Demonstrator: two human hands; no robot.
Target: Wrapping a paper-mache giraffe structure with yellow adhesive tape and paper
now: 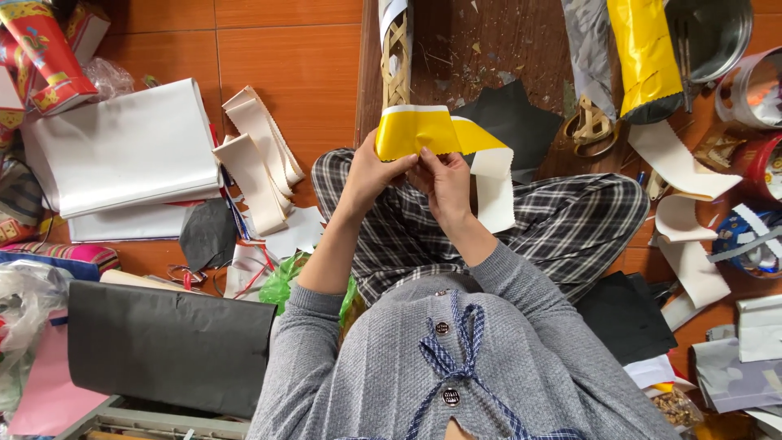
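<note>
Grey sweater (456,367) fills the bottom of the view, with a blue checked bow down its front. Past it are two bent legs in checked pants (562,224), crossed on the floor. Both hands are held up over the lap, close together. The left hand (373,175) pinches the bottom edge of a shiny yellow strip (415,130) with its thumb and fingers. The right hand (446,181) pinches the same strip just beside it, fingers curled tight. The strip has a white band on top and a white back, and one white end (495,191) hangs down on the right side. It looks like it has one fold in it so far, and the rest is not yet shaped, so the work seems to be at an early step. Black paper (513,118) lies on the wood board (456,41) just past the hands. A roll of yellow foil (645,53) lies farther up on the right. On the left are white sheets (122,151) and a pile of cream strips (257,155). Big black card (167,346) lies near the left elbow. More cream strips (680,163) are scattered on the right.
</note>
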